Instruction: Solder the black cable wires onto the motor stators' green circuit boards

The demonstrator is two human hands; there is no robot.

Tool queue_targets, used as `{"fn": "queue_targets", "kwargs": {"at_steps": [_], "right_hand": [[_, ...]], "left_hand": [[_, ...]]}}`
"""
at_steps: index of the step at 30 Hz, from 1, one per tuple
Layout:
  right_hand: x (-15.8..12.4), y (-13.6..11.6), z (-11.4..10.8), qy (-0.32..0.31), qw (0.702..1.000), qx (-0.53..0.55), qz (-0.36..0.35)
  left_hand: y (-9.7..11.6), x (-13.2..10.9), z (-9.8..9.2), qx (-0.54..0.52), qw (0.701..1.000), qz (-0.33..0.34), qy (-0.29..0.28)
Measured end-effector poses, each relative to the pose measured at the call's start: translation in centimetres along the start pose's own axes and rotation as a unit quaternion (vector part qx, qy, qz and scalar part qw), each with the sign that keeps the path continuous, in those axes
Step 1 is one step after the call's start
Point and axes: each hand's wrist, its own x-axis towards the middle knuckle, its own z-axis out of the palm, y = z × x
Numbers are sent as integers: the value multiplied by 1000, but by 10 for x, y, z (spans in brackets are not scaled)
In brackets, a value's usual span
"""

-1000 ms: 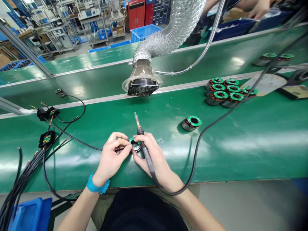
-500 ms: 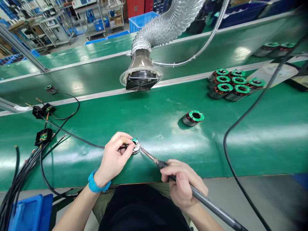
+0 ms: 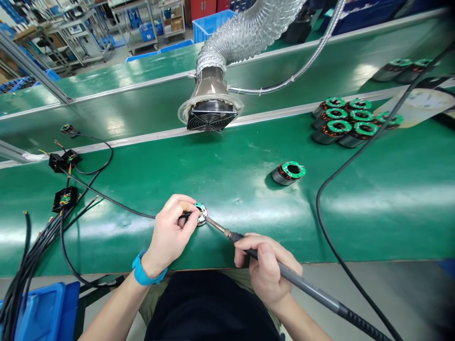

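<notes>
My left hand (image 3: 170, 234) pinches a small round stator with a green board (image 3: 200, 212) against the green bench, and a thin black wire (image 3: 117, 203) runs from it to the left. My right hand (image 3: 266, 270) is wrapped like a pen grip round a black soldering iron (image 3: 295, 284). The iron's metal tip (image 3: 213, 223) touches the right edge of the small stator. The iron's black cable (image 3: 337, 166) loops away to the right.
A fume extractor hood (image 3: 210, 113) on a ribbed silver hose hangs over the bench behind my hands. One stator (image 3: 288, 172) lies alone at centre right; several more (image 3: 350, 123) cluster at far right. Black connectors and wires (image 3: 64, 196) lie left, above a blue bin (image 3: 39, 310).
My right hand has drawn back from beside the stator, swung the iron from upright to low, and put its tip on the stator's right edge. My left hand keeps its pinch.
</notes>
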Motion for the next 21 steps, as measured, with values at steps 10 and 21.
{"fn": "queue_targets", "kwargs": {"at_steps": [10, 21], "right_hand": [[-1, 1, -2, 1, 997, 31, 64], [-1, 0, -1, 36, 999, 34, 17]], "left_hand": [[2, 1, 0, 21, 1000, 16, 2], [3, 1, 0, 55, 998, 42, 4]]}}
